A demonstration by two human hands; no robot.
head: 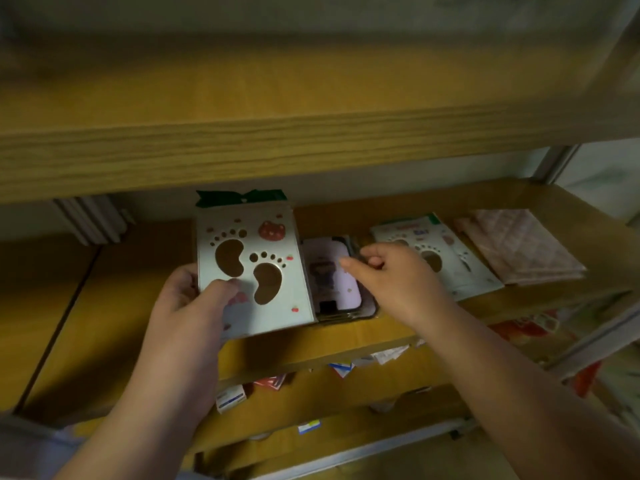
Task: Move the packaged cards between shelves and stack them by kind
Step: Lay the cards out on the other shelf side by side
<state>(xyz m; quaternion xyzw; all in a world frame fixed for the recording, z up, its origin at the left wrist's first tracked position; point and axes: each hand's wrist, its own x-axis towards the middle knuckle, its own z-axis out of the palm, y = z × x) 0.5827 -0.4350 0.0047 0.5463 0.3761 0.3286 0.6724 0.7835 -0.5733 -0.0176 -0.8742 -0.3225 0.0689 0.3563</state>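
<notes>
Sorting footprint cards on the middle shelf

Head view: the left hand [194, 292] is gripping a footprint card pack [252, 268] by its lower left corner, thumb across the front, and is holding it tilted up off the wooden shelf [346, 344], probably to keep it free while its matching pile is being readied. The right hand [388, 271] is reaching over a dark tray of lilac cards [332, 271], with fingers loosely curled and the thumb stretched toward the lilac cards; it is holding nothing that I can make out. Just behind that hand a footprint stack [446, 261] of the same kind is lying flat, which looks like the pack's destination. A pink quilted bundle [523, 247] is sitting further right, kept apart as another kind. The shelves below are carrying more small packets, too blurred to name.
</notes>
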